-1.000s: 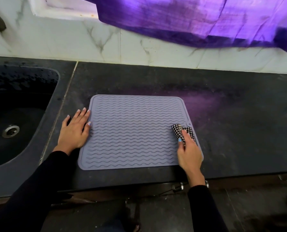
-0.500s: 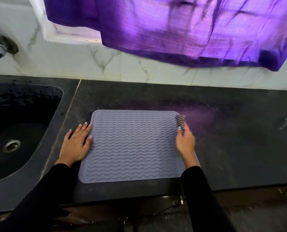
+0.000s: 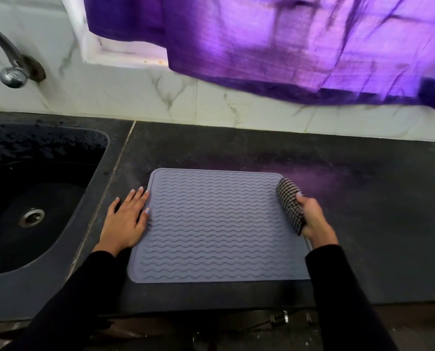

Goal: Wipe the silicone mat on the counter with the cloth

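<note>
**Cloth at the mat's right edge**

Since a second ago our right hand has carried the cloth from the near right corner up the mat's right edge. It grips the bunched cloth; our left hand lies flat, fingers straight, on the left edge. The mat lies on the counter beside the sink. If the left lifts, the mat could slide. Cloth-to-mat contact is hard to judge.
</note>
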Demonstrator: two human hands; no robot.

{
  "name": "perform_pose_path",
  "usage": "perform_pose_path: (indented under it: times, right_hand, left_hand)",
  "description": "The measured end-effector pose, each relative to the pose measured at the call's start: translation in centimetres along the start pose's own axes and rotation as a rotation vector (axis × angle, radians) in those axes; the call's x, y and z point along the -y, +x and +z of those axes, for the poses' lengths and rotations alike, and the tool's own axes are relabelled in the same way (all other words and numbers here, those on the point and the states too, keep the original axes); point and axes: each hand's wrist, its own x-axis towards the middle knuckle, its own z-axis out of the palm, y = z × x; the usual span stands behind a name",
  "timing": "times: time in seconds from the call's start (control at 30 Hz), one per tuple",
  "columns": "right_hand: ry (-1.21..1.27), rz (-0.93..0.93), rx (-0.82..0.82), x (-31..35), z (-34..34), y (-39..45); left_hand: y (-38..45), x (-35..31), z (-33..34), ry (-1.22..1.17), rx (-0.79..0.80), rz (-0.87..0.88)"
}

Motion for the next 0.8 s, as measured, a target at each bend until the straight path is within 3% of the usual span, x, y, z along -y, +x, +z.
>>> perform_pose_path:
  times: [0.07,0.13,0.23,0.33,0.4,0.67,0.8]
  right_hand:
    - [0.272,0.054,-0.031,0.5,-0.3,0.7]
    - [0.21,-0.037,-0.115,1.3,1.3,0.4]
    - [-0.414,-0.379,-0.171,0.9,5.4,-2.2]
    - [-0.982,-0.584,-0.016,-2.8,9.0,-3.7]
    - [-1.196,-0.665,-0.022,-4.9,9.6,-3.1]
    - [-1.09,-0.624,0.024,-3.9,8.5,-1.0]
    - [-0.787,-0.407,0.005,-2.1,8.4,-1.0]
  left_hand:
    - [-0.1,-0.1,-0.1,-0.008,0.003,0.003]
    - [-0.2,-0.1,-0.2,-0.011,-0.006,0.002]
    - [-0.2,0.0,-0.1,-0.014,-0.013,0.005]
    - [-0.1,-0.1,-0.1,-0.01,-0.018,0.01]
    - [-0.1,-0.1,0.0,0.001,-0.013,0.008]
    - [-0.1,-0.3,0.1,0.0,-0.026,-0.003]
    - [-0.1,-0.5,-0.2,0.003,-0.019,-0.009]
